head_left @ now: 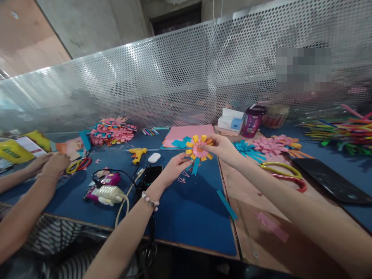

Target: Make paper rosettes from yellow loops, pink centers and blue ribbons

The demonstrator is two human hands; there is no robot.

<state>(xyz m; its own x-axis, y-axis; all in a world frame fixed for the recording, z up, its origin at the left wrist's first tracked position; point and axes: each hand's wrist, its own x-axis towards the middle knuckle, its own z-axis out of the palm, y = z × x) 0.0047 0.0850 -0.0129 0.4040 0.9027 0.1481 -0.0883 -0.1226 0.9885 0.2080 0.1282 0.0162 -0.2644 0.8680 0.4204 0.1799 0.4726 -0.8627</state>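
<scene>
A paper flower (198, 148) with yellow petals, a pink middle and a blue strip hanging below is held up over the blue table. My left hand (176, 167) pinches its lower left edge. My right hand (220, 148) grips it from the right, with fingers reaching over the pink middle. Just behind lie pink paper sheets (188, 133) with small blue paper pieces (181, 143) on top. Small pink outlined triangles (182, 179) rest on the table below my left hand. A yellow glue gun (137, 154) lies to the left, beside a white earbud case (154, 157).
At left, a co-worker's hands (55, 164) are near scissors (78, 165). A power strip (109, 193) with cables and a phone (149, 178) lie left of my forearm. Red-and-yellow scissors (283, 176), a black tablet-like slab (334, 180) and paper flowers (270, 145) are at right. A perforated metal screen (186, 77) stands behind.
</scene>
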